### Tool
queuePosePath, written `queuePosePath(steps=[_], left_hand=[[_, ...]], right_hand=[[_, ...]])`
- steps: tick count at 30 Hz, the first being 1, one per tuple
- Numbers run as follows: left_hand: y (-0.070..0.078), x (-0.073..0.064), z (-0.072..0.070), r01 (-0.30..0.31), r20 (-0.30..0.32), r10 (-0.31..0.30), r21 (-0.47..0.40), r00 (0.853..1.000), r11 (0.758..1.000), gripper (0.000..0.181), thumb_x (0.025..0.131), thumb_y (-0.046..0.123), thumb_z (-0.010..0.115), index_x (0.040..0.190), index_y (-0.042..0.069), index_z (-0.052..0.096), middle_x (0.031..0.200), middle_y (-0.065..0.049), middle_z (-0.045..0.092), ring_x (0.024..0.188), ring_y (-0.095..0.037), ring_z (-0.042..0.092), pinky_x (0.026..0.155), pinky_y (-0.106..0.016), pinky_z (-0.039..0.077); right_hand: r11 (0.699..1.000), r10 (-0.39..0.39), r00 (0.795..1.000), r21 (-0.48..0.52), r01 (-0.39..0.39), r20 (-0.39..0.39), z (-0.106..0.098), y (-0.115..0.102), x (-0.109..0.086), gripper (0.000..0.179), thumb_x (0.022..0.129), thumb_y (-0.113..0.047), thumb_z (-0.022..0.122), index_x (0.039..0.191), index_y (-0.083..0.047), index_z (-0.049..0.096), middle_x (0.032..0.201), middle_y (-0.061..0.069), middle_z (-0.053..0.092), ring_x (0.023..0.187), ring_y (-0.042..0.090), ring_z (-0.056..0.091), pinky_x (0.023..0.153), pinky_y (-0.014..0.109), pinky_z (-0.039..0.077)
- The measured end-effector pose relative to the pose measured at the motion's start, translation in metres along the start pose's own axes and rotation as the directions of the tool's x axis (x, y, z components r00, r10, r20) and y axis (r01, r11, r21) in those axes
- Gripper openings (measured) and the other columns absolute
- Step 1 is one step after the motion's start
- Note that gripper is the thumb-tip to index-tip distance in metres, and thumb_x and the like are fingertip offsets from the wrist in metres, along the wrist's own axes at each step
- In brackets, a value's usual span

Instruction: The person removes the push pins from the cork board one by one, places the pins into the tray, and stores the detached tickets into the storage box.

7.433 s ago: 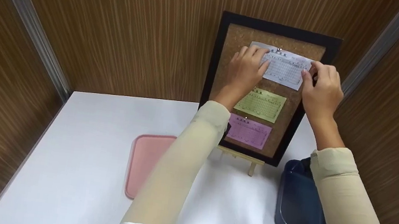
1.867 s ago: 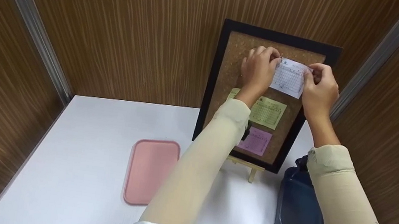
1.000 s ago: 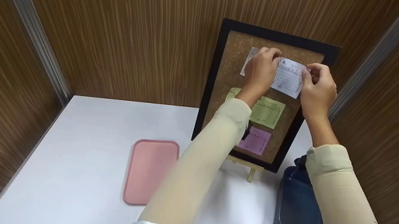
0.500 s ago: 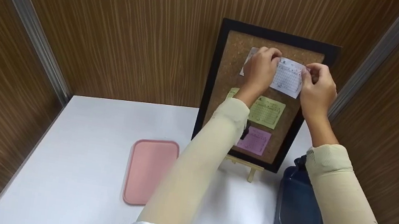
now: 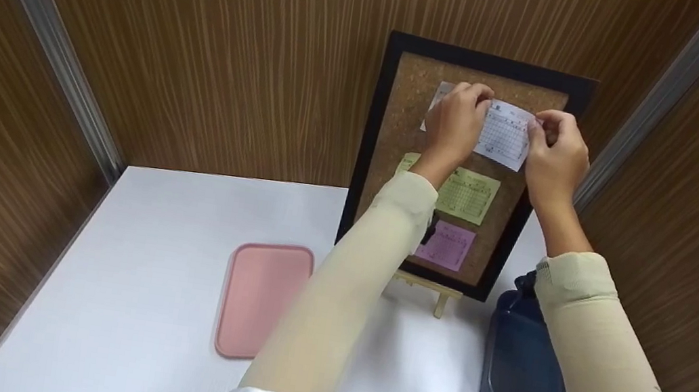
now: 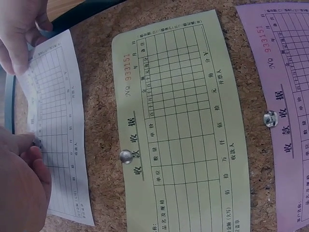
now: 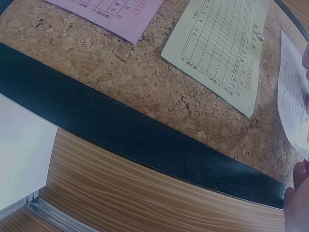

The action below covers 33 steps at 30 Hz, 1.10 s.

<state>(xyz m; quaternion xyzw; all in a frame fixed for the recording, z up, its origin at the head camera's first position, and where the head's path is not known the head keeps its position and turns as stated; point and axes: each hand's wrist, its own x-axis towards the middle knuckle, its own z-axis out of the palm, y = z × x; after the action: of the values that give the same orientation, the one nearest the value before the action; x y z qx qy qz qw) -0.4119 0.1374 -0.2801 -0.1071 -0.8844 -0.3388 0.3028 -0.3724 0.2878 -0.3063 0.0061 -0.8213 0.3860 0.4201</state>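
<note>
A white receipt slip [image 5: 501, 135] lies at the top of a corkboard [image 5: 416, 69]. My left hand [image 5: 456, 119] overlaps the slip's middle, its fingertips pinched at the top edge. A small dark bit, seemingly a thumbtack [image 6: 36, 141], shows between them in the left wrist view. My right hand [image 5: 558, 158] pinches the slip's upper right corner between thumb and forefinger. Below hang a yellow-green slip [image 6: 183, 125] and a purple slip [image 5: 450, 246], each with a round metal thumbtack at its top edge, such as the green slip's thumbtack [image 6: 126, 156].
The board's black frame [image 5: 365, 157] leans on a small wooden easel [image 5: 440, 304]. A pink tray [image 5: 263, 300] lies left on the white table [image 5: 142, 262]. A dark blue container [image 5: 526, 371] stands at right, partly under my right forearm. Wood-grain panels [image 5: 239, 57] enclose the table.
Earlier, my left hand was at the slip's left part with the thumbtack uncovered; it has shifted right over that spot. The slip's left end, unseen 1.9 seconds ago, shows again. Both hands have since stayed nearly still.
</note>
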Motion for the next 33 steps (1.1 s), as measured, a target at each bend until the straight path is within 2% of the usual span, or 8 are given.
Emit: queuePosePath(steps=[12,15,18,22,25,29,31,33], left_hand=[[-0.010,0.000,-0.005,0.010,0.054,-0.008,-0.034,0.999,0.999,0.014,0.100,0.031,0.063,0.108,0.027,0.074,0.107,0.013,0.069,0.098,-0.004,0.066,0.078,-0.021,0.048],[-0.015,0.000,-0.008,0.037,0.064,-0.031,-0.089,0.997,0.995,0.014,0.100,0.030,0.063,0.107,0.026,0.074,0.108,0.012,0.069,0.097,-0.003,0.064,0.080,-0.021,0.047],[-0.022,-0.002,-0.011,0.065,0.081,-0.049,-0.205,0.995,0.977,0.014,0.100,0.027,0.063,0.108,0.022,0.073,0.108,0.010,0.068,0.096,-0.001,0.062,0.083,-0.018,0.046],[-0.033,-0.009,-0.017,0.074,0.098,-0.041,-0.360,0.994,0.930,0.013,0.101,0.022,0.063,0.109,0.016,0.072,0.109,0.006,0.068,0.096,-0.001,0.060,0.082,-0.014,0.045],[-0.042,-0.017,-0.024,0.075,0.098,-0.038,-0.410,0.994,0.909,0.013,0.100,0.021,0.064,0.108,0.015,0.071,0.108,0.006,0.069,0.094,-0.002,0.060,0.079,-0.014,0.045],[-0.053,-0.031,-0.038,0.083,0.109,-0.038,-0.442,0.993,0.893,0.013,0.099,0.022,0.065,0.108,0.016,0.072,0.106,0.006,0.071,0.092,-0.003,0.061,0.076,-0.015,0.046],[-0.059,-0.040,-0.044,0.075,0.107,-0.028,-0.466,0.994,0.882,0.013,0.099,0.021,0.066,0.107,0.015,0.072,0.105,0.005,0.071,0.090,-0.004,0.061,0.076,-0.016,0.046],[-0.065,-0.050,-0.051,0.062,0.100,-0.017,-0.471,0.995,0.880,0.013,0.098,0.022,0.067,0.107,0.015,0.072,0.104,0.005,0.071,0.088,-0.006,0.061,0.073,-0.016,0.046]], right_hand=[[1.000,-0.005,1.000,0.029,0.005,-0.001,0.007,-0.005,0.001,0.022,0.100,-0.028,0.064,0.113,-0.011,0.069,0.096,-0.001,0.069,0.080,-0.004,0.053,0.077,0.020,0.035],[0.999,-0.007,1.000,0.041,0.007,0.005,0.010,-0.006,0.001,0.022,0.100,-0.028,0.064,0.113,-0.011,0.069,0.097,0.000,0.069,0.080,-0.004,0.053,0.077,0.019,0.036],[0.998,0.005,1.000,0.056,-0.006,0.010,0.011,-0.007,0.001,0.022,0.100,-0.029,0.064,0.112,-0.011,0.069,0.095,-0.003,0.068,0.080,-0.003,0.053,0.077,0.019,0.035],[0.994,0.018,1.000,0.103,-0.019,0.006,0.013,-0.008,-0.001,0.020,0.099,-0.027,0.065,0.111,-0.012,0.069,0.090,-0.010,0.064,0.079,-0.001,0.054,0.074,0.018,0.037],[0.986,0.002,1.000,0.165,-0.001,-0.007,0.013,-0.008,-0.003,0.017,0.098,-0.023,0.066,0.109,-0.010,0.069,0.088,-0.012,0.062,0.078,0.001,0.054,0.072,0.018,0.039],[0.964,-0.011,0.999,0.263,0.020,-0.036,0.010,-0.007,-0.006,0.013,0.097,-0.016,0.068,0.106,-0.007,0.069,0.087,-0.011,0.062,0.076,0.003,0.055,0.072,0.018,0.041],[0.951,-0.005,0.999,0.308,0.019,-0.048,0.008,-0.006,-0.009,0.012,0.096,-0.014,0.068,0.105,-0.006,0.069,0.087,-0.009,0.061,0.076,0.004,0.055,0.072,0.018,0.042],[0.941,0.014,0.998,0.338,0.006,-0.057,0.005,-0.004,-0.013,0.011,0.096,-0.013,0.069,0.104,-0.006,0.069,0.087,-0.009,0.061,0.076,0.005,0.056,0.071,0.019,0.042]])
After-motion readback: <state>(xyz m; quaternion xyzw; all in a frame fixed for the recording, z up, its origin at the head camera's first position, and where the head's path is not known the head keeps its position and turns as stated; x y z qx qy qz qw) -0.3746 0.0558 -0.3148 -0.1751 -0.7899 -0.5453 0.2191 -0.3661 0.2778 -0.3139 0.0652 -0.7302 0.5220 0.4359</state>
